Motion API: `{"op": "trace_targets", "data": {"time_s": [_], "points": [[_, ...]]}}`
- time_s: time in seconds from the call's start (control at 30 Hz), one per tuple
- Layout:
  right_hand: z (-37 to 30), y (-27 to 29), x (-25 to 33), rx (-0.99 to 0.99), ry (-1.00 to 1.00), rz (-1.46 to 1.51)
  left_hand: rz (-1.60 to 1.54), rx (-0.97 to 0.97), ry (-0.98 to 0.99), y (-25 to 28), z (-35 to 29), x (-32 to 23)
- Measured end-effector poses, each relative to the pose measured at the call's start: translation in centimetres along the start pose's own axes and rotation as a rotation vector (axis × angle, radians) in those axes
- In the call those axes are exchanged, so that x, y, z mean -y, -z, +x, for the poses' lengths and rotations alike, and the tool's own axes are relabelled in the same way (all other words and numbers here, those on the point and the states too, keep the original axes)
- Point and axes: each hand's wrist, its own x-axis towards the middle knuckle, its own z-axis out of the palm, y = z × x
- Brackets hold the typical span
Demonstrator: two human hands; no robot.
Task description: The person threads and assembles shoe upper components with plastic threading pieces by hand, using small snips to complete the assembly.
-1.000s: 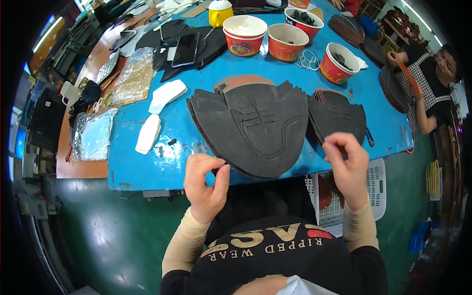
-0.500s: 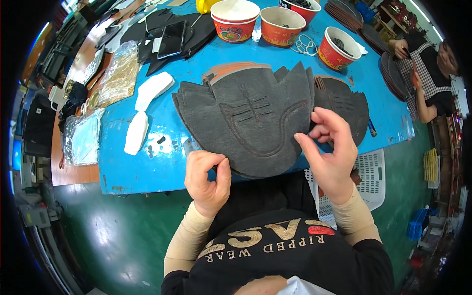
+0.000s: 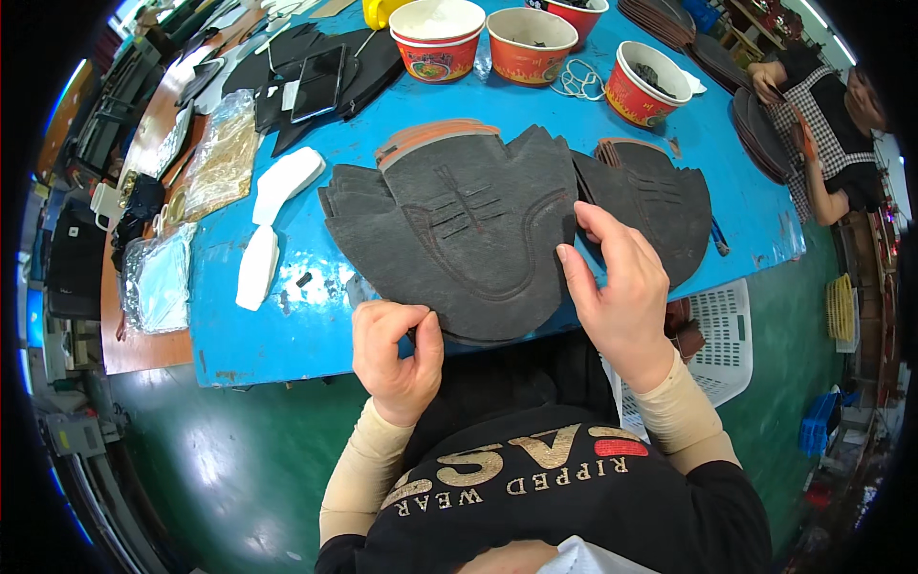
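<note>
A stack of dark grey leather shoe-upper pieces [image 3: 469, 258] lies before me, its top piece marked with stitched curves and short slits. At its lower left edge is my left hand [image 3: 397, 359], thumb and forefinger pinched together; what lies between the tips is too small to make out. My right hand [image 3: 622, 297] is at the stack's right edge, thumb and forefinger apart, their tips close to or touching the leather. Behind that hand, a second stack of similar pieces [image 3: 660, 206] with a reddish-brown edge lies to the right.
Red paper tubs [image 3: 531, 57] stand at the back, one with dark bits [image 3: 650, 91] nearer right. White shoe-shaped pieces [image 3: 282, 187] lie left, beyond them a phone [image 3: 320, 84] on black pieces. A white basket [image 3: 722, 335] is below the table's right edge; a person [image 3: 822, 124] works at far right.
The view has shifted slightly. The raised right part of the top pieces now lies flatter, and my right hand has come in closer to that edge. My left hand keeps its pinch.
</note>
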Motion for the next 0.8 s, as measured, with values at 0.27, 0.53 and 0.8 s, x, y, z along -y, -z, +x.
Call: {"op": "trace_targets", "data": {"time_s": [0.27, 0.53, 0.8], "points": [[0.0, 2.0, 2.1, 0.234, 0.128, -0.152, 0.029, 0.019, 0.012, 0.0, -0.1, -0.5], [-0.4, 1.3, 2.8, 0.031, 0.161, 0.363, 0.057, 0.038, 0.031, 0.1, -0.1, -1.0], [0.9, 2.5, 0.1, -0.242, -0.211, 0.508, 0.030, 0.062, 0.193, 2.5, -1.0, -1.9]]}}
